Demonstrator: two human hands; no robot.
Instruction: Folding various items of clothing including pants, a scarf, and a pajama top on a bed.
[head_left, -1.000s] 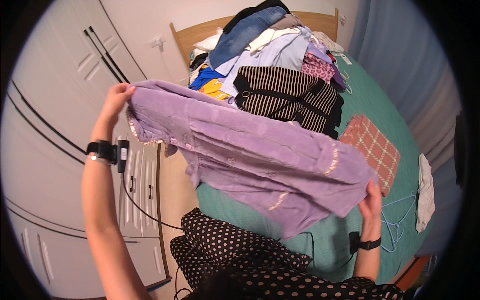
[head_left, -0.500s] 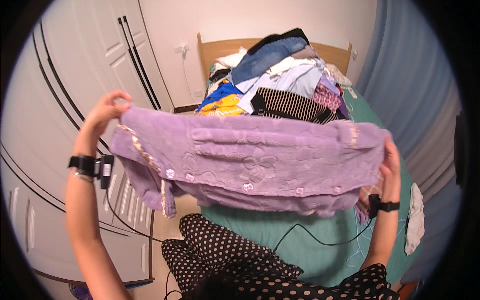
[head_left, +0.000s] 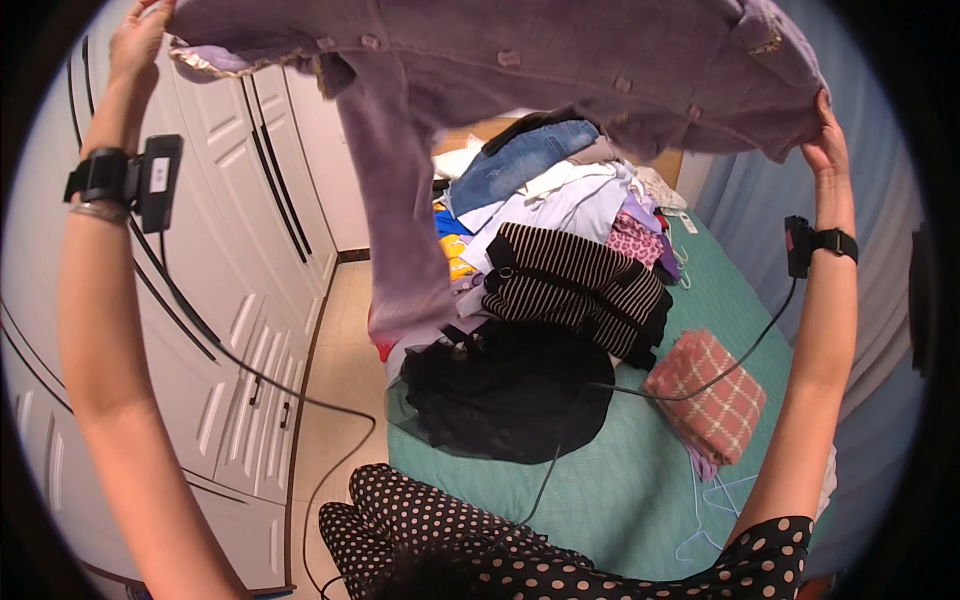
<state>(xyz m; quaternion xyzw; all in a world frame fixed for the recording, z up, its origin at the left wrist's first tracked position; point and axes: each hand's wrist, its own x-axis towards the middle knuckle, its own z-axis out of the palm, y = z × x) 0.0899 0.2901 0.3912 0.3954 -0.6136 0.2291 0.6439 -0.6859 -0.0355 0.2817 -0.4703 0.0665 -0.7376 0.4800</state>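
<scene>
1. The white wardrobe [head_left: 215, 170] at left has closed doors.
2. Clothes [head_left: 560, 195] pile up on the green bed [head_left: 640, 490], beside a blue curtain [head_left: 755, 205].
3. A plush purple garment [head_left: 450, 50] hangs above the bed, ends pinched in the left hand [head_left: 138, 45] and right hand [head_left: 828, 147].
4. Sheer black fabric [head_left: 510, 395] and folded pink plaid cloth [head_left: 720, 420] lie below.

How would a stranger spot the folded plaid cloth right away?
Start with the green-covered bed. On its right-hand side, to the lower right of the striped garment, lies a folded pink cloth. Unlike that striped neighbour and the plain black garment to its left, it carries a grid of pale crossing lines.
</scene>
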